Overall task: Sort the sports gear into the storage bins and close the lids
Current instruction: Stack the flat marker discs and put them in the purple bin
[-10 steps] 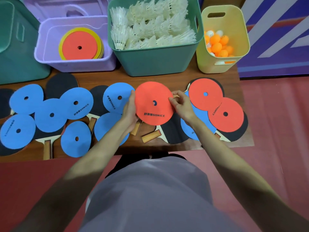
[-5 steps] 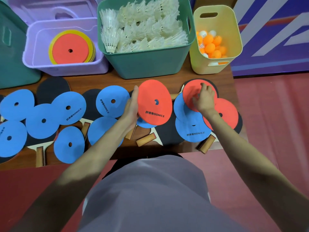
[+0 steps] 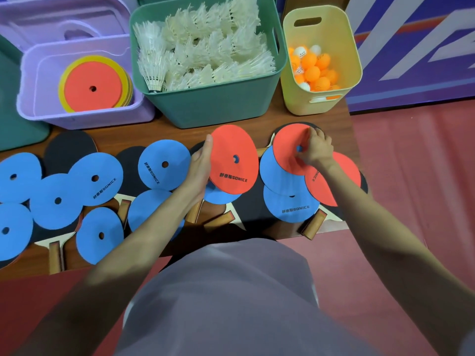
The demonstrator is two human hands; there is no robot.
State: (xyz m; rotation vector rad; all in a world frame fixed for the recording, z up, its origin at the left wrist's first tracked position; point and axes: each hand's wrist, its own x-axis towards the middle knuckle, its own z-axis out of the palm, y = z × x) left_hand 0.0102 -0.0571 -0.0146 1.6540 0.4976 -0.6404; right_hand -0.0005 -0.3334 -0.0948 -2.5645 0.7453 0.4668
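— Hands first: what are they doing?
— Left hand (image 3: 199, 167) grips a tilted red disc (image 3: 232, 160) by its edge at frame centre; right hand (image 3: 314, 150) pinches a second red disc (image 3: 288, 152) lying on the blue discs (image 3: 289, 209) just right of it.
— Where should they go?
— Likely the purple bin (image 3: 84, 119), upper left, already holding a red-topped stack.
— Risk?
— Lifting could drag the overlapping blue discs off the surface (image 3: 164, 134) edge.

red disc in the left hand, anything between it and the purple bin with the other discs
Nothing visible blocks it. The left hand holds the red disc tilted above the table, and the purple bin sits open to the far left, lid off, discs stacked inside.
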